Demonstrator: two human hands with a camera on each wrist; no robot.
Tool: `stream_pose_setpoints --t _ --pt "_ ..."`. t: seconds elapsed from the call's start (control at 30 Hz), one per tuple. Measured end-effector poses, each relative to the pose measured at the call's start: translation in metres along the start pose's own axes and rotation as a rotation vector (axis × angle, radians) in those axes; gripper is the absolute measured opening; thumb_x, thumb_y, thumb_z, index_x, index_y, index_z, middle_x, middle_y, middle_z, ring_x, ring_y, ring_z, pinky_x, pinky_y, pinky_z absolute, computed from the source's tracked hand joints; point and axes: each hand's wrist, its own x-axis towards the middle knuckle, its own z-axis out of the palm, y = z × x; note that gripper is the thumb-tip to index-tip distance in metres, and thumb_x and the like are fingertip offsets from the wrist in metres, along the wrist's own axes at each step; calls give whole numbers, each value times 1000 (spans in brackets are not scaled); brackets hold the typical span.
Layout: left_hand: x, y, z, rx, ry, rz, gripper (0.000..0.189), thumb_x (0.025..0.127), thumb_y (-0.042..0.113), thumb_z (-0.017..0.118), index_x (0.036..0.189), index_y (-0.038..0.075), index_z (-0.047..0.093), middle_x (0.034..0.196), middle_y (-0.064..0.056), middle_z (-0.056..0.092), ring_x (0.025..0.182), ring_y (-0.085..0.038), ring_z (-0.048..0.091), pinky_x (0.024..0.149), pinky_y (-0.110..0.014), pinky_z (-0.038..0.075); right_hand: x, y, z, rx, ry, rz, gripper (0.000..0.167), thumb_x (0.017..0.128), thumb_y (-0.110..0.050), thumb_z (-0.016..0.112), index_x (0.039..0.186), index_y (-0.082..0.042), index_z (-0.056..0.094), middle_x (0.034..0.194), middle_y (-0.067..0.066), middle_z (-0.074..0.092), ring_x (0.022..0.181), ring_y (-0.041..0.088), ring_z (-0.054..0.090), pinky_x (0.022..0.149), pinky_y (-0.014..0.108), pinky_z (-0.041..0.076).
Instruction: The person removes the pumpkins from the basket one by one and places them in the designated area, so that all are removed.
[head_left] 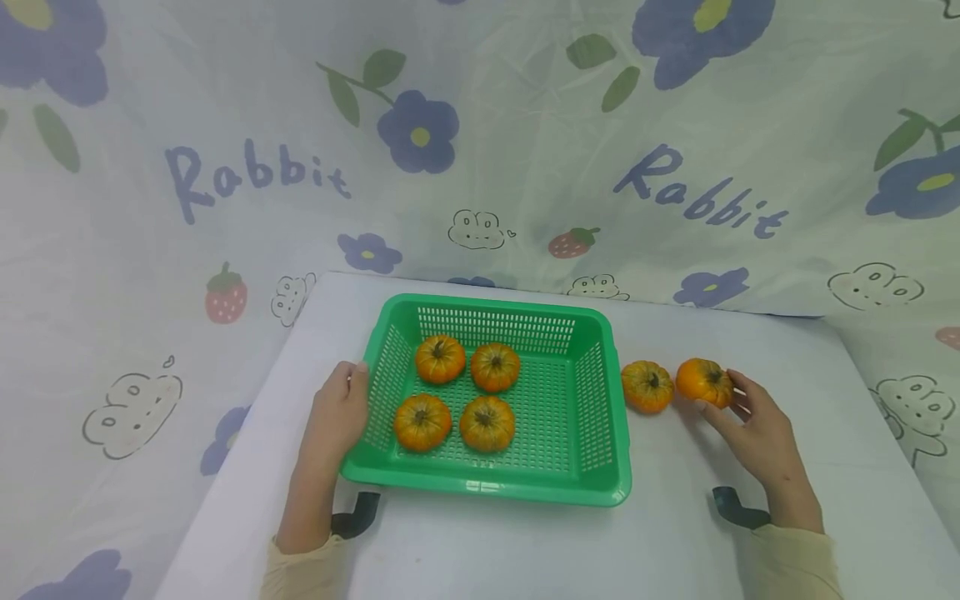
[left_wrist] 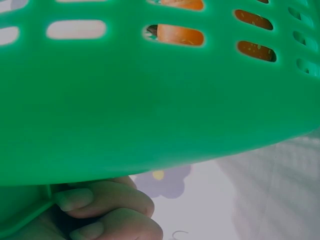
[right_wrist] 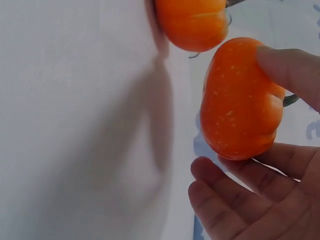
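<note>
A green plastic basket (head_left: 480, 492) holds several small orange pumpkins, one of them a pumpkin (head_left: 422, 422) at its front left. My left hand (head_left: 339, 412) grips the basket's left rim; in the left wrist view its curled fingers (left_wrist: 110, 200) show under the rim. Right of the basket, my right hand (head_left: 757, 429) pinches a small pumpkin (head_left: 703, 382) between thumb and fingers. The right wrist view shows this pumpkin (right_wrist: 242, 100) with the thumb on one side and fingertips on the other. Another pumpkin (head_left: 647, 387) sits between it and the basket's right wall.
The basket stands on a white table (head_left: 525, 550). Behind the table hangs a pale curtain (head_left: 510, 175) printed with flowers, strawberries and rabbits. Dark curved pieces (head_left: 357, 515) show beside both wrists.
</note>
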Motion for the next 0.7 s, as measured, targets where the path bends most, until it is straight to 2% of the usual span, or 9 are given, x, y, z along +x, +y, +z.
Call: stream_pose_setpoints --t 0.13,0.27,0.5,0.7 --pt "-1 1 0 1 2 -2 58 113 52 24 125 3 51 89 -13 56 75 -27 54 65 -37 46 2 5 1 -18 -46 35 88 103 -44 66 160 8 22 157 40 30 134 61 42 101 71 41" --pt "-1 0 0 2 2 -6 58 113 53 24 125 3 51 89 -13 57 75 -27 54 65 -37 47 2 8 4 -27 -99 78 94 102 -52 65 163 4 19 157 41 30 134 62 41 102 72 40" --pt "1 -2 -1 4 3 -7 60 112 55 22 124 3 51 89 -13 56 74 -27 54 64 -38 47 3 8 10 -31 -145 71 103 98 -59 67 165 -1 14 158 39 30 137 62 38 105 73 36" --pt "3 -3 0 0 -2 -2 60 112 54 23 123 3 51 87 -13 55 74 -27 54 64 -37 47 5 10 9 -55 -198 112 115 93 -65 69 165 -1 8 161 38 24 140 63 30 105 77 31"
